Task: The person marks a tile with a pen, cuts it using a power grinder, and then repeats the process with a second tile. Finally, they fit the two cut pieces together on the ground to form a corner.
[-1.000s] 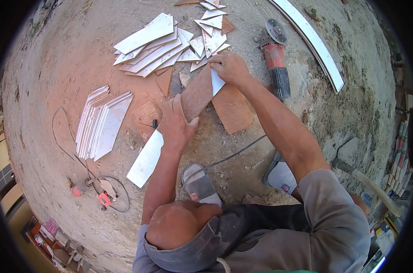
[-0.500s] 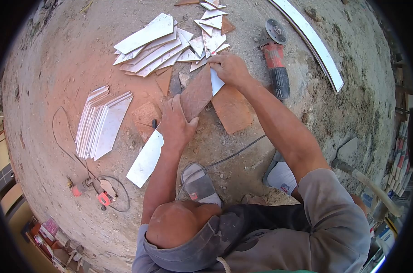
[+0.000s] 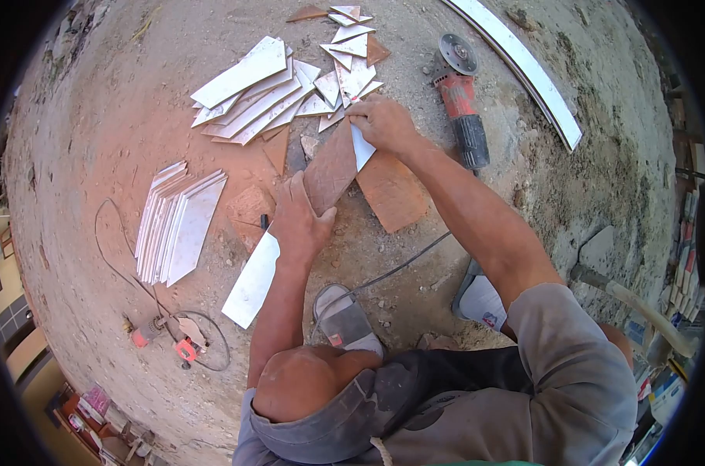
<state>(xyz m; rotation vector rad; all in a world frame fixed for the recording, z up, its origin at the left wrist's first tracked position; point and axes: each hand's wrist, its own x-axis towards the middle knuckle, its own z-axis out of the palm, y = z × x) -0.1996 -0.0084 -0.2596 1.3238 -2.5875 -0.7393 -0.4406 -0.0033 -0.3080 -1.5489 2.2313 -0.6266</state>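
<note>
My left hand presses on the lower left end of a brown tile, its fingers closed on that edge. A dark pen-like thing sticks out beside it. My right hand pinches the upper end of the same tile, where a white triangular piece lies along the edge. Under the right forearm, an orange-brown slab rests on the ground. A white tile strip lies left of my left forearm.
White cut tiles are piled ahead, with smaller offcuts beside them. More tiles lean in a row at left. An angle grinder lies at right. A small red tool and cable are at lower left.
The view has shifted slightly. Both hands keep their hold on the brown tile, and nothing has plainly been taken up or let go.
</note>
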